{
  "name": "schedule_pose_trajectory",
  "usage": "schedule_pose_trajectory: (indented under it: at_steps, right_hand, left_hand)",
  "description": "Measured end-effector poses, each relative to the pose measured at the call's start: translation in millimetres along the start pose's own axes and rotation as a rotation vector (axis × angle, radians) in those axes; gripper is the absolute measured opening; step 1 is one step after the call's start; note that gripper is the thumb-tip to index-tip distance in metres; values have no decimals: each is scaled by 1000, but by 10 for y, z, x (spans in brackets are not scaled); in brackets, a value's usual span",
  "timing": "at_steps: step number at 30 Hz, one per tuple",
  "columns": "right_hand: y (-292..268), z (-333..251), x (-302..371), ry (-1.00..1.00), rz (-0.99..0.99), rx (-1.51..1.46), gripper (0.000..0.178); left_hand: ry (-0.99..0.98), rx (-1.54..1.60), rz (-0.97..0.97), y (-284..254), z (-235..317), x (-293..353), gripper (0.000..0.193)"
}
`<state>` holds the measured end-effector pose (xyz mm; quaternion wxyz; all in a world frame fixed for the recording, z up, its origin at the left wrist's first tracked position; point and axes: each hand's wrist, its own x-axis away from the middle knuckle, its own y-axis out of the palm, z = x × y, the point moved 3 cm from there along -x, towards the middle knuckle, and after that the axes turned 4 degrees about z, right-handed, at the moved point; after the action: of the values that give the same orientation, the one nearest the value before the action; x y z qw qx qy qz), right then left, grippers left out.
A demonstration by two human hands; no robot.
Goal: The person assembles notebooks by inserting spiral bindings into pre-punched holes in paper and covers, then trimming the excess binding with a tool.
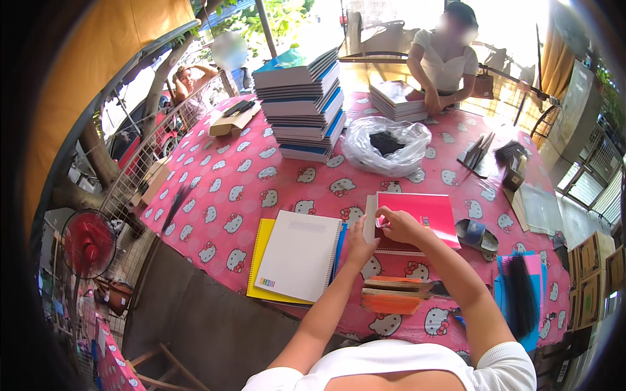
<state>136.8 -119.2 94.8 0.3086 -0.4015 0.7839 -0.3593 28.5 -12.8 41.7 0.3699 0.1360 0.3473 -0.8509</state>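
My left hand grips the left edge of a pink-covered spiral notebook lying on the pink patterned tablecloth. At the notebook's top left corner, my right hand pinches its white inner sheet. To the left lies a white spiral notebook stacked on a yellow one. Orange card strips lie just in front of my arms.
A tall stack of notebooks stands mid-table beside a clear plastic bag with dark items. A person across the table handles another stack. Black binding combs lie on blue sheets at right, with a tape roll. A red fan stands left.
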Motion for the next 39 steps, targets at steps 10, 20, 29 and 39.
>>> schedule_pose_trajectory:
  at_steps: [10, 20, 29, 39]
  right_hand:
    - [-1038, -1148, 1209, -126, -75, -855, 24]
    - [-1234, -1960, 1851, -1005, -767, -952, 31]
    - [-1144, -1768, 2119, -437, 184, -1107, 24]
    - [-804, 104, 1995, 292, 824, -386, 57]
  left_hand:
    - [-48, 116, -354, 364, -285, 159, 13]
    - [81, -8, -255, 373, -50, 76, 25]
    - [446, 309, 20, 169, 499, -437, 11]
    - [114, 836, 59, -1123, 1351, -213, 15]
